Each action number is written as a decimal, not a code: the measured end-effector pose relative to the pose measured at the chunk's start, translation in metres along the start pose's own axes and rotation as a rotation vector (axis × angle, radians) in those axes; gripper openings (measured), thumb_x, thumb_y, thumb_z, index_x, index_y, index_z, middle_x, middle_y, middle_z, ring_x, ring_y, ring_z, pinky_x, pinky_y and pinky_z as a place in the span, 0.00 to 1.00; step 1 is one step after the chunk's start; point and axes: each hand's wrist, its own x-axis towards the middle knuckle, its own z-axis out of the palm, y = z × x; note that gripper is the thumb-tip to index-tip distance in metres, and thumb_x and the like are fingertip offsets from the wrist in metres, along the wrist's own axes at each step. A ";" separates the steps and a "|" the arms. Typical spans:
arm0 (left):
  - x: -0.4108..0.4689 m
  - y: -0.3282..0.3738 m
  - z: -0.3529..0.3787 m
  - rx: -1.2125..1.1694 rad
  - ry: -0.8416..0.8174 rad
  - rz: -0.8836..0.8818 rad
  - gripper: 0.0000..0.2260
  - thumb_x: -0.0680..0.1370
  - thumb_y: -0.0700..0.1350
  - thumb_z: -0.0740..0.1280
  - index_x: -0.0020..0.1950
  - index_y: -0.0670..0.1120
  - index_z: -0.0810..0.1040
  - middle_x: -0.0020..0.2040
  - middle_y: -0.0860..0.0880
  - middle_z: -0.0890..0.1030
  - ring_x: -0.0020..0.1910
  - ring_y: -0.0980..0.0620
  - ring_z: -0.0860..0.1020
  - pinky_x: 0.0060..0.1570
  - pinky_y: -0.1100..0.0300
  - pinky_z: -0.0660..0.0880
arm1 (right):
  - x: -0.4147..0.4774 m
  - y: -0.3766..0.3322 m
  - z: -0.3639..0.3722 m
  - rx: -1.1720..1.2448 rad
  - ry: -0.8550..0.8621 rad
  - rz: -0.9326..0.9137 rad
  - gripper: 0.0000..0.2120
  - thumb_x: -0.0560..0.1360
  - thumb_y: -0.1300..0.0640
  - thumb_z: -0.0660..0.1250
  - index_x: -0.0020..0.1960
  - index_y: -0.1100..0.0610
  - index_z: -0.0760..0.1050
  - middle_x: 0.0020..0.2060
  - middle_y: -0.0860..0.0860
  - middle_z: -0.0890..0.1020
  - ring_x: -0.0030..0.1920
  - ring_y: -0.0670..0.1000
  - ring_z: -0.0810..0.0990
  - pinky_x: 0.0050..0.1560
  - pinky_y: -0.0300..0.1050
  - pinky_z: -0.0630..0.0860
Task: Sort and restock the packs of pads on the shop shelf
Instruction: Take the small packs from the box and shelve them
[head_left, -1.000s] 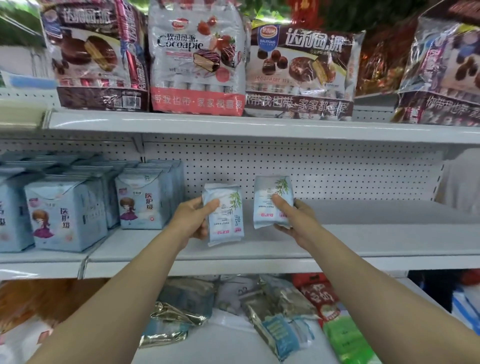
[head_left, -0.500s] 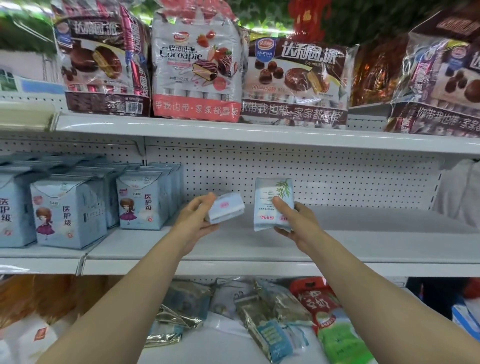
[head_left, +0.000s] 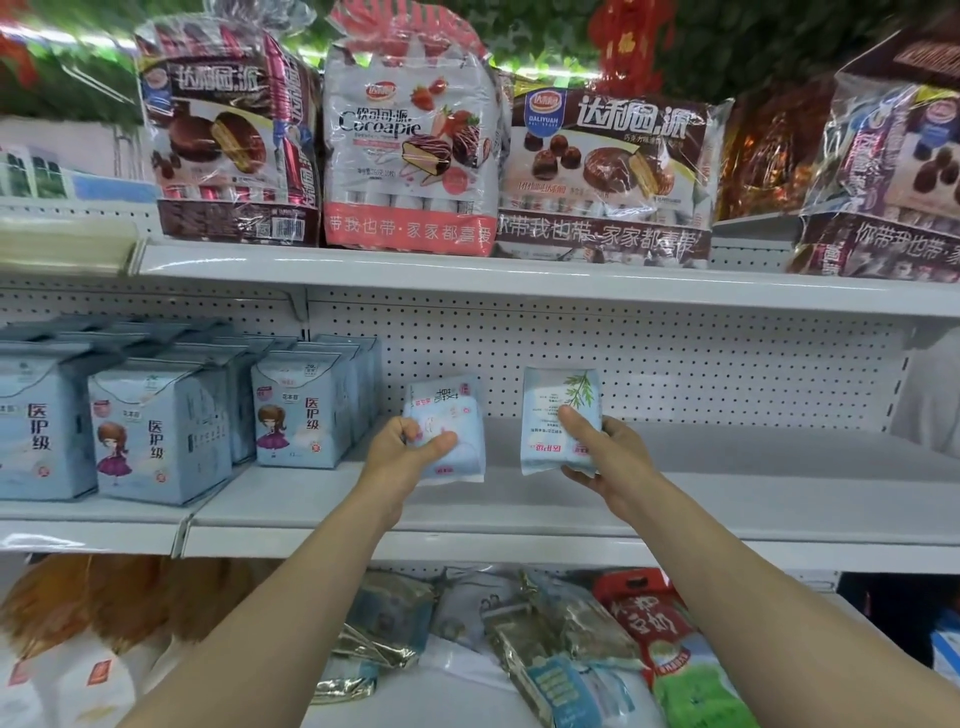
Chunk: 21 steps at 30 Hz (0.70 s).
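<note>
On the middle shelf (head_left: 753, 493) you hold 2 soft packs of pads upright, apart. Your left hand (head_left: 400, 457) grips the left pack (head_left: 454, 413), thumb across its face; your right hand (head_left: 613, 457) pinches the right pack (head_left: 550, 410). Whether their lower edges touch the board, I cannot tell. Seat each flat on its base, then slide it toward 12 o'clock. Line them up with the boxed packs (head_left: 298, 415) at 9 o'clock. The right pack's print looks upside down; probably turn it first.
</note>
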 end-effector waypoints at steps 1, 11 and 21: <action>0.000 -0.001 0.000 0.015 0.004 0.011 0.19 0.74 0.39 0.76 0.43 0.48 0.64 0.50 0.48 0.80 0.48 0.49 0.79 0.40 0.59 0.72 | 0.001 0.001 0.000 0.002 0.001 0.001 0.19 0.74 0.50 0.76 0.59 0.59 0.77 0.48 0.54 0.87 0.43 0.50 0.87 0.40 0.43 0.83; 0.008 -0.012 -0.005 -0.020 -0.052 0.074 0.19 0.73 0.35 0.76 0.52 0.47 0.69 0.56 0.49 0.79 0.54 0.52 0.80 0.36 0.67 0.77 | 0.013 0.012 0.008 0.006 -0.016 0.024 0.19 0.74 0.49 0.76 0.61 0.58 0.77 0.49 0.53 0.87 0.48 0.51 0.87 0.40 0.44 0.83; 0.026 -0.020 -0.007 -0.046 -0.083 -0.007 0.40 0.69 0.39 0.80 0.74 0.49 0.63 0.65 0.49 0.79 0.59 0.52 0.80 0.58 0.55 0.77 | 0.024 0.018 0.009 0.000 -0.023 0.026 0.18 0.75 0.50 0.75 0.60 0.57 0.79 0.49 0.53 0.87 0.50 0.52 0.86 0.44 0.45 0.83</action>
